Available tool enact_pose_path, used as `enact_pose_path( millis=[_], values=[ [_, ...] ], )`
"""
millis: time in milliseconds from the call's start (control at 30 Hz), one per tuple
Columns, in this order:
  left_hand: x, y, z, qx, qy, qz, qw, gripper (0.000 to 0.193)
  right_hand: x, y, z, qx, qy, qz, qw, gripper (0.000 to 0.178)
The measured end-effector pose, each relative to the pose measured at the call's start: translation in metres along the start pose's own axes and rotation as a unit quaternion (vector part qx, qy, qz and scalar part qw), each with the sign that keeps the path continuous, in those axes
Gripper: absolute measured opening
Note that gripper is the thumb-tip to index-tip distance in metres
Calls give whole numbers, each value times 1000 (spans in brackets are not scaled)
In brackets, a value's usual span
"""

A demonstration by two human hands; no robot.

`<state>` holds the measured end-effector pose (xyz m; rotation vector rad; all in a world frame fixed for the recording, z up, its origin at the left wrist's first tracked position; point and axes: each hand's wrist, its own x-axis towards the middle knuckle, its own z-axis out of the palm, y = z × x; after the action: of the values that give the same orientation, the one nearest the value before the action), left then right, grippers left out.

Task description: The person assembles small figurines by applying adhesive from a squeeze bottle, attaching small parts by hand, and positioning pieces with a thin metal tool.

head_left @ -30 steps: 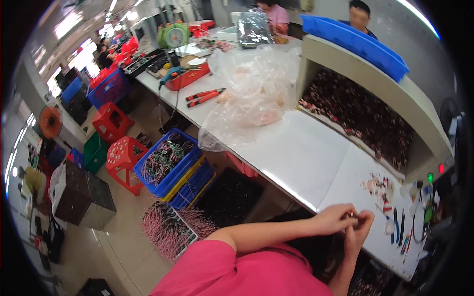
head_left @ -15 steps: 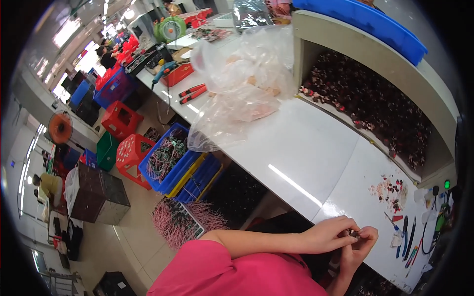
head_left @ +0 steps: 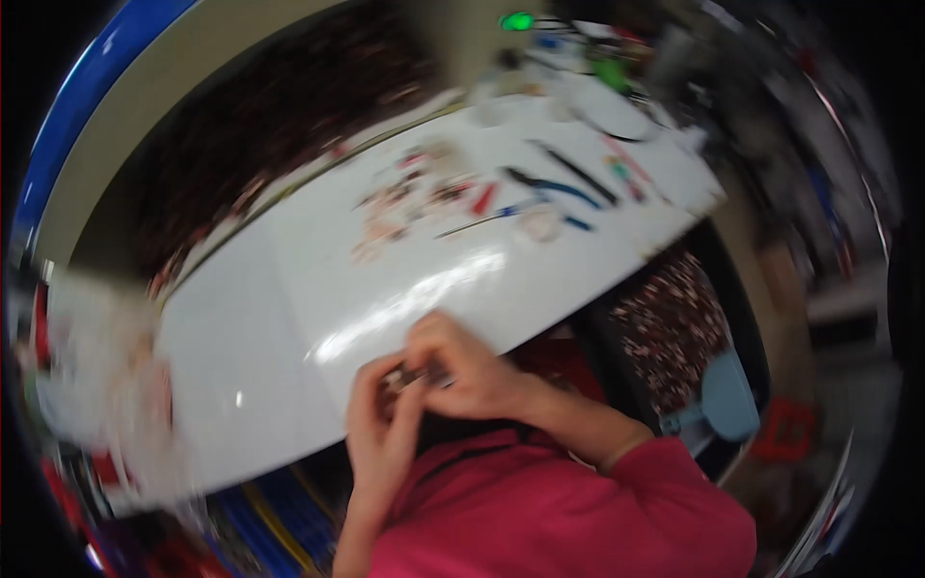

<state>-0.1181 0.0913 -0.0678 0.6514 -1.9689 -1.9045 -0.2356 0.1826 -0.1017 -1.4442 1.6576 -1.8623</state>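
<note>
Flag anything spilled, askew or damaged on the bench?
Nothing clearly wrong. Small parts lie scattered loose on the white bench beside hand tools; both hands pinch a tiny piece. Blur hides finer detail.

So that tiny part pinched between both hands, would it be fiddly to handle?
Probably. The small part is nearly hidden between the left hand and right hand, so it looks light and easy to drop. Both hands pinch it with fingertips, hinting it could slip. The picture is blurred, so whether it is stiff or bendy cannot be told.
</note>
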Motion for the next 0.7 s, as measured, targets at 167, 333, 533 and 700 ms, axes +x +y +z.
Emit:
enact_pose_path(
  millis=[167, 333, 533, 700],
  values=[
    [-1, -11, 9, 18, -31, 12, 999, 24, -8, 2, -11, -21, 23, -24, 999, 33],
    [-12, -5, 2, 42, 2, 17, 999, 22, -8, -1, 7, 1, 38, -37, 999, 30],
    [-3, -7, 7, 3, -43, 4, 999, 26, -11, -1, -9, -60, 44, -32, 997, 32],
    [-7, -6, 5, -22, -52, -8, 998, 27, -11, -2, -6, -50, 32, -19, 998, 35]
  ],
)
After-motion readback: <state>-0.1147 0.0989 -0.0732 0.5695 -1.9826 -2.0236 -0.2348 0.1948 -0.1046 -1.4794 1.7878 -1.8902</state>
